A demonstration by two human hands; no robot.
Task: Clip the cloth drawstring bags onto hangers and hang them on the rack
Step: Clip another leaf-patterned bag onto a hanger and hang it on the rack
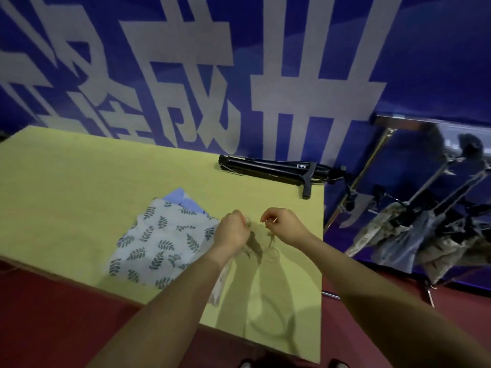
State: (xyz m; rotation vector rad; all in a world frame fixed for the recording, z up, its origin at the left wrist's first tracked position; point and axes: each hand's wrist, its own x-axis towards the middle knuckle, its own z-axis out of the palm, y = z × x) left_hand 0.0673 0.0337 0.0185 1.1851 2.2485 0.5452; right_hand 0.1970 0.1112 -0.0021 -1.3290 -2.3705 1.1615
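Left hand: the left hand (230, 229) is raised over the near right part of the table, fingers curled and pinching a frayed tan drawstring (255, 239).
Right hand: the right hand (283, 226) is just beside the left, fingers curled — it pinches the other end of the same cord.
Held bag: a pale cloth bag (220, 285) hangs below the left wrist, mostly hidden by the forearm; blurred.
Waiting bags: a leaf-print bag (162, 245) lies flat on the table, left of the hands, overlapping a blue bag (182, 200) at its far edge.
Table: yellow-green table (93, 181), set against the far wall.
Hangers: black clip hangers (273, 170) lie at the far right edge of the table.
Rack: a metal rack (372, 160) stands right of the table — hung bags (393, 235) on dark hangers dangle from it.
Wall: blue banner (438, 62) with large pale characters.
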